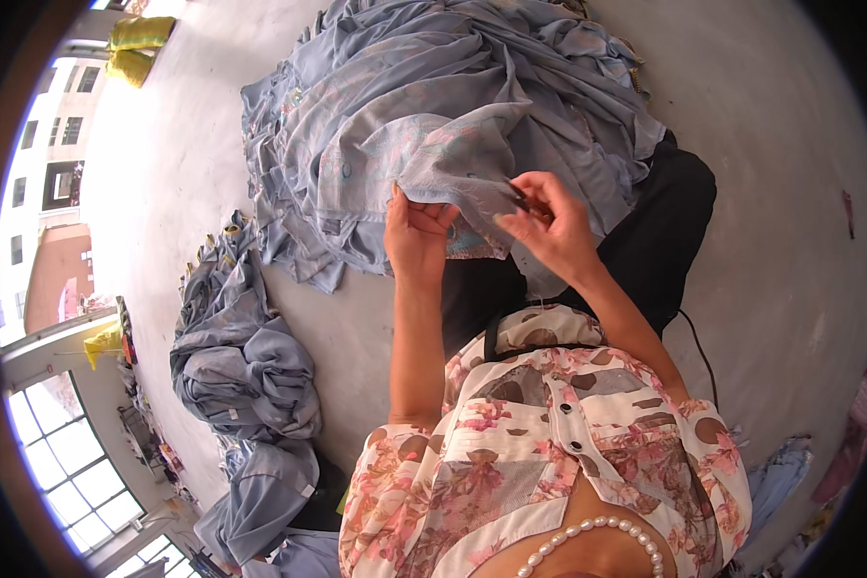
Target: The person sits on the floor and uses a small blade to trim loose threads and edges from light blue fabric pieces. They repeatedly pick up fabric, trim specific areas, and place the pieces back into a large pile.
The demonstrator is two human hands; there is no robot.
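Observation:
A large heap of grey-blue fabric [405, 82] lies in front of my legs, with faint pink and teal patterning on its near folds. My left hand [419, 231] is closed on the near edge of this cloth, thumb up and fingers curled beneath it. To its right, my right hand [554, 226] grips a small dark pointed tool [518, 197] that looks like thread snips, its tip close to the cloth edge. Most of the tool is hidden by the fingers, so its exact kind is unclear.
More bunched grey-blue cloth [250, 376] lies on the floor at my left. The pale concrete floor [771, 193] stretches around me. A black cord [700, 352] runs beside my right leg. Blue cloth [780, 477] lies at the lower right, and windows [72, 462] line the left.

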